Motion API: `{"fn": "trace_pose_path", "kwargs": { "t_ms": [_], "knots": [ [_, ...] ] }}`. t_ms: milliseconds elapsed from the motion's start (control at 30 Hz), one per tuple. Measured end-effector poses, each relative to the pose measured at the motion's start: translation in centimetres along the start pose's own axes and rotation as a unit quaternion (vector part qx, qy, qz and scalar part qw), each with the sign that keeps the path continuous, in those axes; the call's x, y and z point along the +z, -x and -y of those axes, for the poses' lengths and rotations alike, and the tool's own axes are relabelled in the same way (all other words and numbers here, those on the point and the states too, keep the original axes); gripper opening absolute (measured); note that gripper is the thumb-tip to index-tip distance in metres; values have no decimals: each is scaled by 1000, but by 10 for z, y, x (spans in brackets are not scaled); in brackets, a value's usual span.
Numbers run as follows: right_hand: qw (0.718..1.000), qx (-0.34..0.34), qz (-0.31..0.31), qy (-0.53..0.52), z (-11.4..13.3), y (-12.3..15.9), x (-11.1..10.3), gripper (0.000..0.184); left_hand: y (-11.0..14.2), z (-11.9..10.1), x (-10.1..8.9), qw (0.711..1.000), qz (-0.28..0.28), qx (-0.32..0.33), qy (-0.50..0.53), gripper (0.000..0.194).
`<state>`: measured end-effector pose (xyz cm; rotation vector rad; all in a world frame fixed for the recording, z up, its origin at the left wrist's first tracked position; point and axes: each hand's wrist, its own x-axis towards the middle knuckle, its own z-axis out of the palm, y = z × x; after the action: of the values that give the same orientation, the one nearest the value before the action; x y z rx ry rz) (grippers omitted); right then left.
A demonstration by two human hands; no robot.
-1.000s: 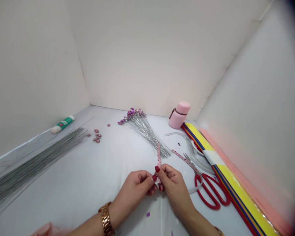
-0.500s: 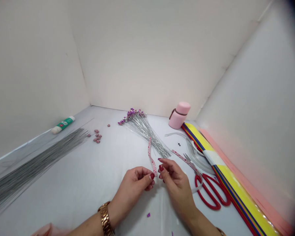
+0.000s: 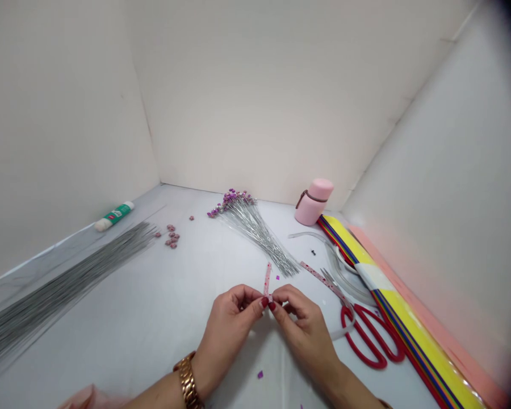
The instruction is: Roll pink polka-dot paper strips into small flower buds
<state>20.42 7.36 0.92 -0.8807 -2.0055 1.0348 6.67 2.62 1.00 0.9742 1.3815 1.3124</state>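
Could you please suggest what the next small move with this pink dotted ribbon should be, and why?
I'd probably firm up the pinch where the left hand and right hand meet on the pink dotted ribbon, since its free end stands loose above their fingertips.

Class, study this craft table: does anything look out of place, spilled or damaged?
A small purple scrap lies on the white work surface near the right hand, apart from the purple-tipped wire bunch, like a stray bit.
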Motion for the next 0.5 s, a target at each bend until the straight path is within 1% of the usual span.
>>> {"fn": "trace_pose_path", "kwargs": {
  "t_ms": [100, 200, 300, 367, 433, 500],
  "knots": [
    [999, 18, 14, -30, 0, 1, 1, 11, 1, 2, -1, 999, -29, 7, -21, 20],
    [996, 44, 21, -74, 0, 1, 3, 12, 1, 2, 0, 999, -26, 15, -20, 18],
    [988, 93, 18, -118, 0, 1, 5, 17, 1, -1, 0, 1000, -12, 19, -15, 17],
    [983, 115, 29, -140, 0, 2, 4, 19, -1, -4, -2, 1000, -3, 27, -5, 17],
    [981, 115, 46, -149, -1, 2, 4, 21, -3, -6, -6, 999, 15, 38, -3, 16],
    [981, 106, 59, -150, -1, 2, 4, 23, -5, -8, -9, 998, 52, 39, -21, 16]
  ]
}}
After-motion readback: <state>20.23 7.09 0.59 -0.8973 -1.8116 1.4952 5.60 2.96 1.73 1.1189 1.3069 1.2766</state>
